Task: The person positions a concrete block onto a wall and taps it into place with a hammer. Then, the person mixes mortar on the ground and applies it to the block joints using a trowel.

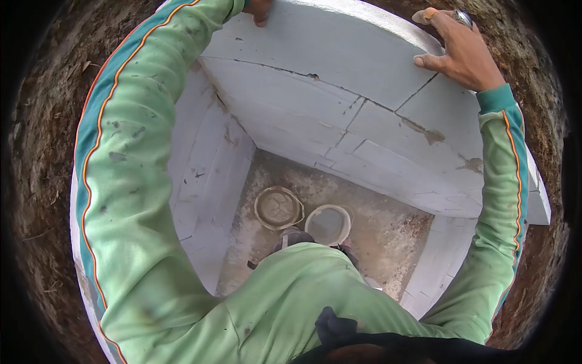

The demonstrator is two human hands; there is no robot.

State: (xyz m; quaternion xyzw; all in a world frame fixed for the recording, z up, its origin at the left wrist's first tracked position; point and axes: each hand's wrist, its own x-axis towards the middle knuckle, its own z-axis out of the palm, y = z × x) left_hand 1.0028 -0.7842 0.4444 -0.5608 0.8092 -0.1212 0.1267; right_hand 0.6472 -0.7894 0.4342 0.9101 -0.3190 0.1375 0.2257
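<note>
A wide, pale grey building block (321, 45) lies in the top course of a block wall, its upper edge curving across the top of the view. My right hand (461, 57) spans that edge near the block's right end. Its thumb is against the front face and its bent fingers reach over the top; a ring shows on one finger. Something orange-tan covers or sits at a fingertip, too unclear to name. At the block's upper left, my left hand (259, 11) touches it. Only a small part of that hand shows, and most of its fingers are cut off by the frame.
Block walls (209, 158) enclose a pit with a dirty floor (388, 242). Near my feet stand a round basin of muddy-looking material (279, 207) and a pale bucket (345, 227) holding grey contents. Brown earth (45, 182) surrounds the walls outside.
</note>
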